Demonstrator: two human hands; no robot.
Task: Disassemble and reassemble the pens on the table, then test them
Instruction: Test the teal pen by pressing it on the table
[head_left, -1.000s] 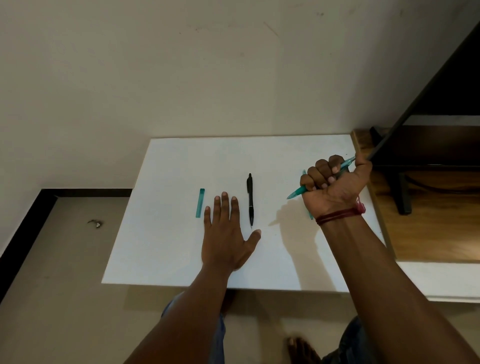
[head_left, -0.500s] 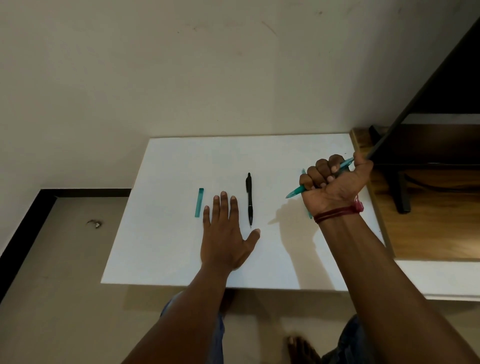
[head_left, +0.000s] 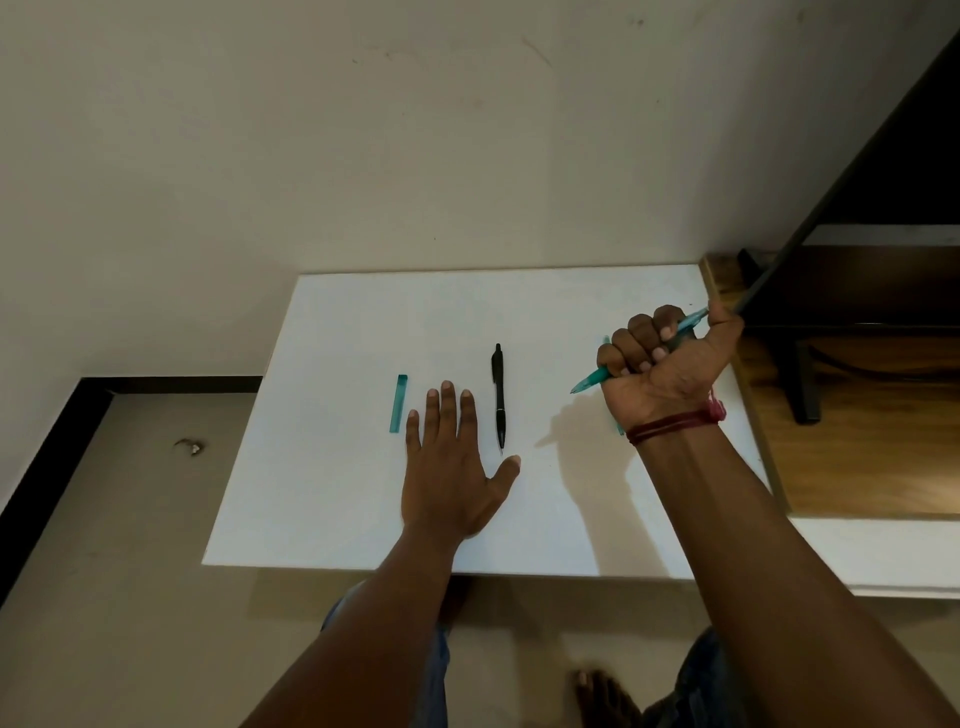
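Observation:
My right hand (head_left: 662, 366) grips a teal pen (head_left: 589, 382) in a fist above the right side of the white table (head_left: 337, 493); the tip points left and down, and the thumb sits at the pen's back end. A second teal piece (head_left: 620, 428) lies on the table, mostly hidden behind that wrist. My left hand (head_left: 452, 467) rests flat on the table with straight fingers. A black pen (head_left: 499, 395) lies just right of its fingers, tip toward me. A short teal cap (head_left: 398, 403) lies just left of them.
A wooden shelf unit (head_left: 857, 441) with a dark slanted frame stands against the table's right edge. The wall runs along the table's far edge. The floor with a small bit of debris (head_left: 189, 446) lies to the left. My bare foot (head_left: 602, 696) shows below the table.

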